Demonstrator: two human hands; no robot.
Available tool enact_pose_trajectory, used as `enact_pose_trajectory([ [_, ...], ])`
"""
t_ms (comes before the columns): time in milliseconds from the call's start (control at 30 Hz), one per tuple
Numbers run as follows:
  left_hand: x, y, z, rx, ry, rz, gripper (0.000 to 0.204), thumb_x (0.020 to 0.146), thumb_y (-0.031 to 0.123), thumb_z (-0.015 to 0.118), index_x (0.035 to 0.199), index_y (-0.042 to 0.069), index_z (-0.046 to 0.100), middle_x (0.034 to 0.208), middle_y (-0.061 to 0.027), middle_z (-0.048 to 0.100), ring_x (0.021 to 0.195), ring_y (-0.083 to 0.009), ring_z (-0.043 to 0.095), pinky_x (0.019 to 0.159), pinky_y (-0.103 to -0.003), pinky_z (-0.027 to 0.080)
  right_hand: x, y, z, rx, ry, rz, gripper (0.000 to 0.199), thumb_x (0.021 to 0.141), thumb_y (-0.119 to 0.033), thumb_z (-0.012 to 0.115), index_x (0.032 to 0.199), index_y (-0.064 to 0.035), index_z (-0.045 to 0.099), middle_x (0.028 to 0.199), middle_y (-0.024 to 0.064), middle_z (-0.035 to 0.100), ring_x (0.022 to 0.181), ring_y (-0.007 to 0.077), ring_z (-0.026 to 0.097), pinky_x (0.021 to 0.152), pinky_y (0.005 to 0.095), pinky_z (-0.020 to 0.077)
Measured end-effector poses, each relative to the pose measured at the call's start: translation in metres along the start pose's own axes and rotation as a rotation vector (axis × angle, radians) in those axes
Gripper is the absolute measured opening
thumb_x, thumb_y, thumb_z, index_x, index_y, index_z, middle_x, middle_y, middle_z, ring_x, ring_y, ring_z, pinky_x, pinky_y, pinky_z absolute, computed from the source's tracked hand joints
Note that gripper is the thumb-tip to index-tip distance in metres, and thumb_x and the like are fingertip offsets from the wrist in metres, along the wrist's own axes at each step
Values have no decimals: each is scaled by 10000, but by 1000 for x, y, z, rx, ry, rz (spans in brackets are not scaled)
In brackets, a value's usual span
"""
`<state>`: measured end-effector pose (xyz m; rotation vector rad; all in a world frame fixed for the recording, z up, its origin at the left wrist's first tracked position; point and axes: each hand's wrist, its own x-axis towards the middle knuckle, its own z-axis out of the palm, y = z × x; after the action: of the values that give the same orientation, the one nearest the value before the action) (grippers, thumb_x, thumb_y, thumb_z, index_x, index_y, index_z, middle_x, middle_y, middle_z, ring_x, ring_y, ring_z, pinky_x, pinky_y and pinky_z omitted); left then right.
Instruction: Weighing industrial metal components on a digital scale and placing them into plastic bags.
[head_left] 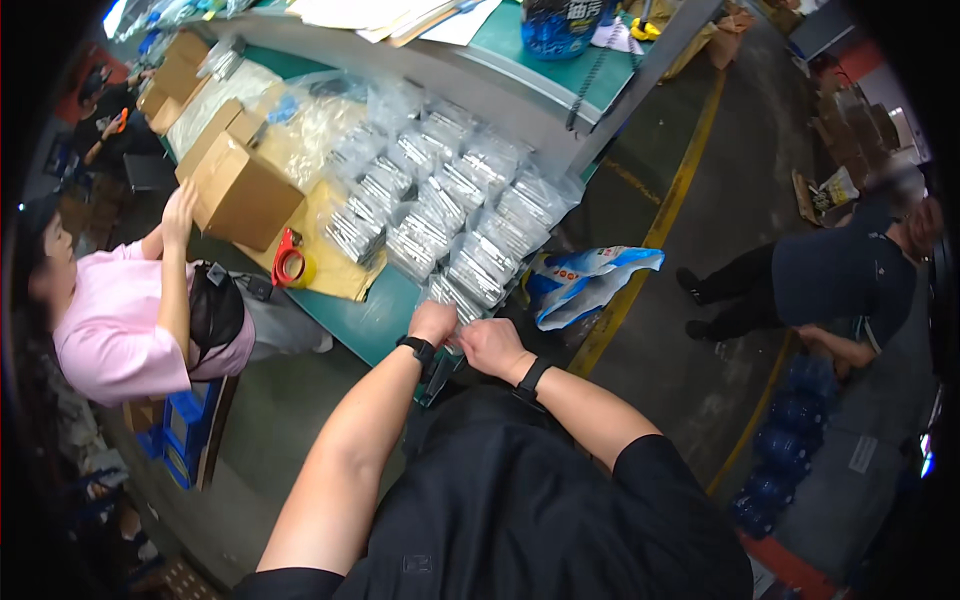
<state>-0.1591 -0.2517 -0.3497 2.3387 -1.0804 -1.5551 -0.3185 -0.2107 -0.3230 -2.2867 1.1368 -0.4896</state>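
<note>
My left hand and my right hand are close together at the near edge of a green workbench. Both are closed on the near end of a clear plastic bag with silvery metal rods in it. The fingertips are partly hidden, so the exact grip on the film does not show. Beyond my hands, several similar bags of metal rods lie in rows on the bench. A dark band circles each of my wrists.
At the left, a person in pink touches a cardboard box. A red tape dispenser sits near that box. A blue and white sack stands right of the bench. Another person stands at the far right, near blue water bottles.
</note>
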Motion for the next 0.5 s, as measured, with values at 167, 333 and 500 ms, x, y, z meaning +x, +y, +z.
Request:
enact_pose_trajectory([
  [167, 1, -53, -12, -10, 37, 162, 484, 906, 364, 582, 848, -112, 644, 679, -233, 662, 624, -338, 679, 636, -427, 532, 12, -11, -43, 217, 88, 70, 177, 806, -226, 652, 760, -57, 634, 747, 140, 627, 729, 345, 635, 614, 430, 500],
  [333, -17, -48, -12, -119, -1, 138, 483, 912, 361, 577, 776, -96, 651, 656, -225, 655, 650, -338, 681, 660, -417, 529, 48, 41, -80, -15, 501, 202, 376, 805, -284, 708, 1016, 8, 597, 1012, 211, 622, 927, 321, 631, 700, 383, 506],
  [500, -12, -52, -9, -107, -5, 172, 465, 916, 372, 572, 788, -66, 661, 642, -191, 655, 681, -326, 681, 708, -416, 524, 96, 35, -71, -199, -144, 503, 654, 743, -433, 766, 1102, 66, 542, 1076, 232, 622, 1003, 339, 632, 810, 409, 508],
])
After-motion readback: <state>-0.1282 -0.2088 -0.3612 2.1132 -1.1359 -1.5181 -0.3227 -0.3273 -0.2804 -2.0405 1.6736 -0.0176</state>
